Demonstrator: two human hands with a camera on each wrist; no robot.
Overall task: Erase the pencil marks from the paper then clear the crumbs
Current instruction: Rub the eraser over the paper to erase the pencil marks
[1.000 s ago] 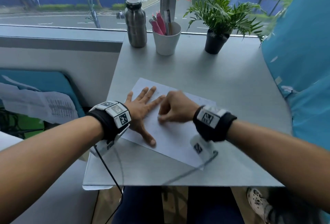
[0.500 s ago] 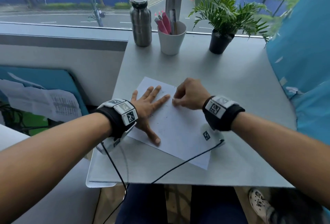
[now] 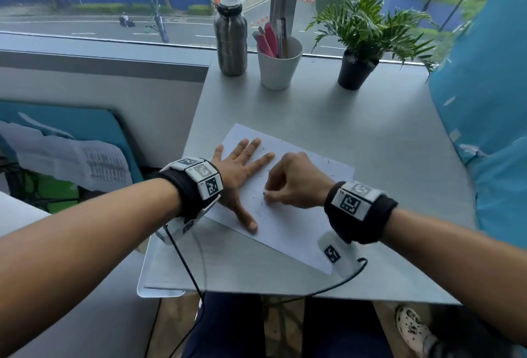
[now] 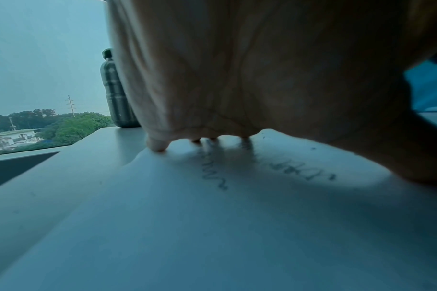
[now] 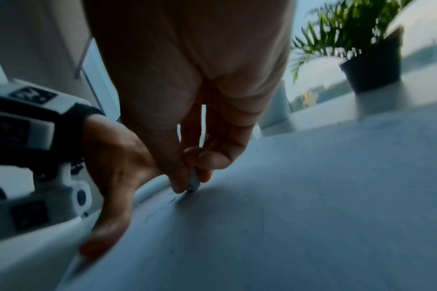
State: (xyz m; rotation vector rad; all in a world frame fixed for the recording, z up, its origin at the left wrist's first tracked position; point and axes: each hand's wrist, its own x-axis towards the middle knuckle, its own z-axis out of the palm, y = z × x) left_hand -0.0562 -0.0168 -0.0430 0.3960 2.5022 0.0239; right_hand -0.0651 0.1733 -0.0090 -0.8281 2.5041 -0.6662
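Head view: the paper is lying slantwise near the front left corner of the bench. The left hand is pressing flat on the sheet's left part, fingers straight and spread, holding nothing. The right hand is curled just beside it, fingertips bunched low on the sheet around something mostly hidden. Dark crumbs are lying scattered over the sheet around both hands. A steel bottle, a white cup of pens and a potted plant are standing along the far edge, well apart from the work.

Left wrist view: the palm is arching over the sheet, fingertips touching it. Pencil marks are showing under the hand, so erasing is, by my reading, not finished.

Right wrist view: the grip is a tight pinch of thumb and fingers on a small pale eraser, its tip touching the sheet. This picture is blurred.

Risks, as I judge them: the marks under the left palm are being missed unless that hand shifts; hard rubbing close to where the sheet is unpinned could be buckling or tearing it; the palm could be smearing graphite or grinding crumbs in; sweeping toward the near edge would be dropping crumbs onto the lap.
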